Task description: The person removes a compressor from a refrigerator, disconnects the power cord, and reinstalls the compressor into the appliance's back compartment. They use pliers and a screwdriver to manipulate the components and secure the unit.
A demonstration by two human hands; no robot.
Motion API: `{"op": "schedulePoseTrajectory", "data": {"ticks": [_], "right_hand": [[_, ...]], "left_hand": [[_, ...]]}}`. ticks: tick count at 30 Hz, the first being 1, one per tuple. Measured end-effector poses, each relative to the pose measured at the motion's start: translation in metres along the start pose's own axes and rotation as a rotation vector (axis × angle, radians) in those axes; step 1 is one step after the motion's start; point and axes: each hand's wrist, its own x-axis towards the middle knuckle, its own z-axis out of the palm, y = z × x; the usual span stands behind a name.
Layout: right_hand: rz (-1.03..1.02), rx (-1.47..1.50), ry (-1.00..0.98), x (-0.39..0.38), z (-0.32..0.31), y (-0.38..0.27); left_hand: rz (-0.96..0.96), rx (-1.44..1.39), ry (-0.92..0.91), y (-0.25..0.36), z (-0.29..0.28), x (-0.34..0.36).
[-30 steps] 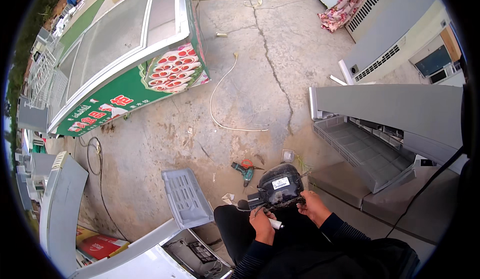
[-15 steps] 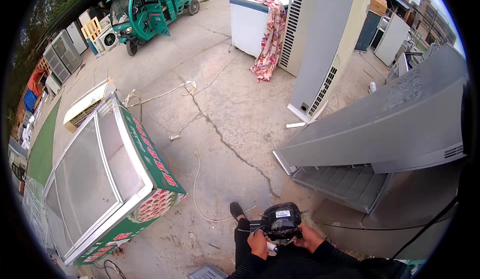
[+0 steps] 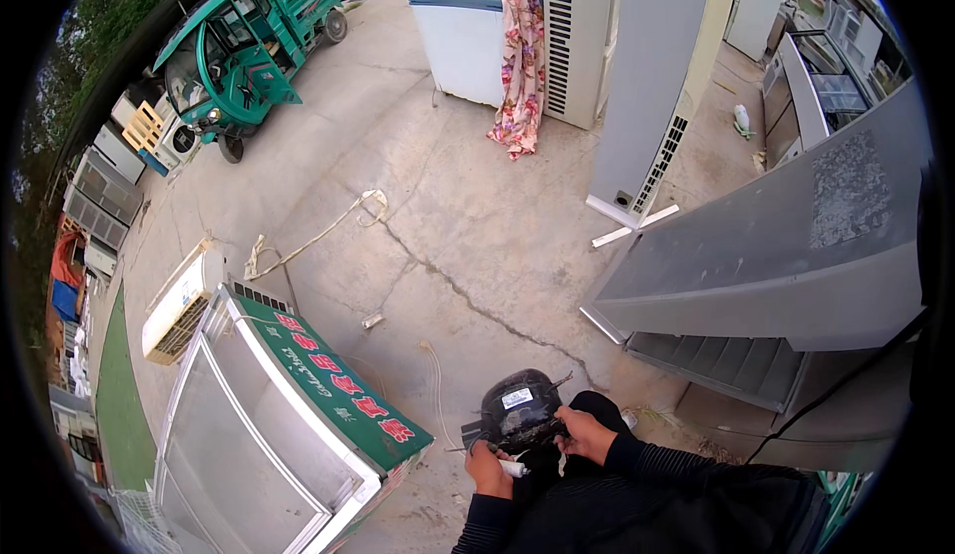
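Observation:
I carry a black compressor [image 3: 519, 415] with a white label, short pipes and a dark side box, low in the view over my legs. My left hand [image 3: 487, 469] is closed at its lower left, where a white cylinder [image 3: 513, 467] on wires hangs beside the fingers. My right hand [image 3: 585, 433] is closed on the compressor's lower right edge, with a pale strip dangling below it.
A green-sided display freezer [image 3: 249, 435] and an air-conditioner unit [image 3: 182, 305] lie left. A green three-wheeled truck [image 3: 234, 87] stands behind, a chest freezer [image 3: 458, 47] with floral cloth at top center. Grey appliance casings [image 3: 756, 266] crowd the right; cords lie on cracked concrete [image 3: 477, 236].
The view has swung up toward the yard, bringing the truck and upright units into sight. The compressor is still in both hands; the drill seen earlier is out of sight.

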Motion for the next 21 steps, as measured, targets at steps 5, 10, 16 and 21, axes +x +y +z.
{"op": "schedulePoseTrajectory", "data": {"ticks": [5, 10, 16, 21], "right_hand": [[0.014, 0.011, -0.012, 0.026, 0.061, -0.092], [0.089, 0.054, -0.038, 0.085, 0.075, -0.211], [0.104, 0.253, 0.014, 0.134, 0.083, -0.35], [0.074, 0.354, 0.116, 0.156, 0.08, -0.464]], "left_hand": [[0.077, 0.098, 0.009, 0.07, 0.071, 0.042], [-0.012, 0.197, 0.011, 0.097, 0.176, 0.11], [-0.161, 0.324, 0.042, 0.155, 0.337, 0.184], [-0.166, 0.417, -0.092, 0.191, 0.469, 0.212]]}}
